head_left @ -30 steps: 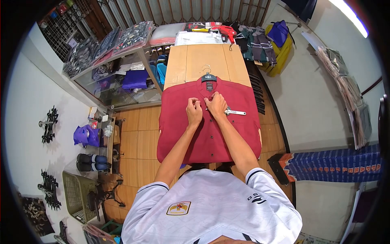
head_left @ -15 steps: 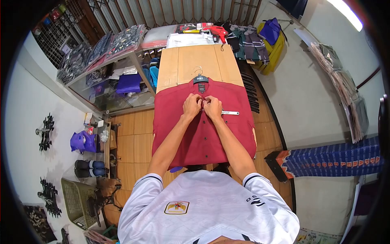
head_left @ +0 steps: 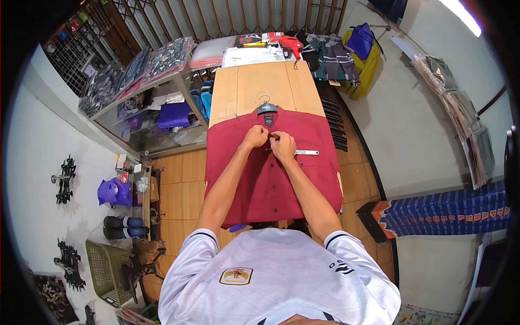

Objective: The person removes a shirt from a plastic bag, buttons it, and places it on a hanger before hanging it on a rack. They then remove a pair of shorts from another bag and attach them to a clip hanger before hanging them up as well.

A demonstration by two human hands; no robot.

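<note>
A dark red button-up shirt [head_left: 244,184] lies front up on a wooden table [head_left: 227,92], with a hanger [head_left: 266,108] marked M&S at its collar. My left hand [head_left: 256,136] is closed, its fingertips pinching the shirt's front edge just below the collar. Close beside it, my right hand [head_left: 283,146] is also closed, fingers bent at the same edge near the top button. A slim white tool [head_left: 309,153] with dark lettering sticks out from my right palm; its thin tip shows left of that hand. Dark buttons [head_left: 273,187] run down the front below.
At the table's far end are white packs [head_left: 252,56] and a red tool [head_left: 292,45]. A glass cabinet [head_left: 146,116] topped with packed clothes stands left. Dark hangers [head_left: 333,122] line the table's right side. A blue patterned cloth [head_left: 444,214] lies farther right.
The whole view has shifted slightly. My left fingers have drawn together into a tighter pinch, and my right fingers have curled a little more; both hands stay near the collar.
</note>
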